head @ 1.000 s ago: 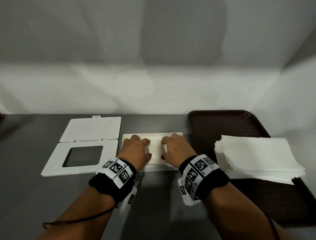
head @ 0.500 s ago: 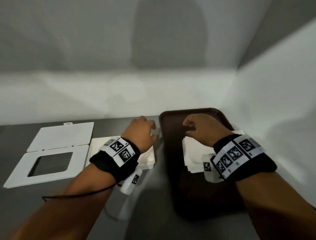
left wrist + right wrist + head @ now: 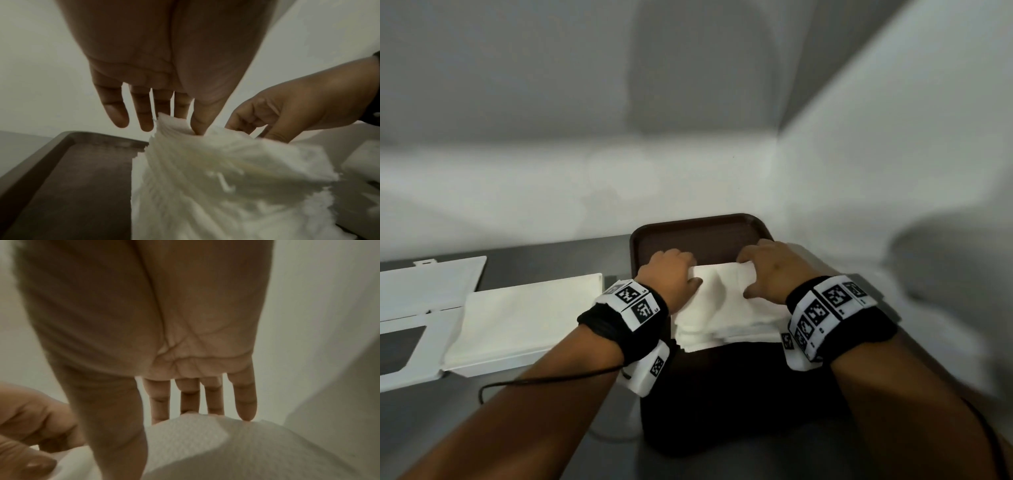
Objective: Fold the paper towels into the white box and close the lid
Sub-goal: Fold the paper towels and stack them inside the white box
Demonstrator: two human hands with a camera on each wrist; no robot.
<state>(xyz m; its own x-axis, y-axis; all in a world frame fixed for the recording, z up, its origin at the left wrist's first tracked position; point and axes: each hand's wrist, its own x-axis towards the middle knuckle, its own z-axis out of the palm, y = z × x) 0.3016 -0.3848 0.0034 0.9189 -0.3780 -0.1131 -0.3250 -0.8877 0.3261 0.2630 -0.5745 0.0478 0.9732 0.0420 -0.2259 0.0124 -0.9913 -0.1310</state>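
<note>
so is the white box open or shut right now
Open: the white box sits uncovered with paper inside, and its lid lies flat on the table beside it.

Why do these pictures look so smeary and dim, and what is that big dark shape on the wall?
Head view: a broad soft shadow falls on the grey back wall, and the edges smear. Left wrist view: the stack of white paper towels is blurred and dim above the dark brown plastic tray. Right wrist view: hazy and brownish, the right hand soft.
</note>
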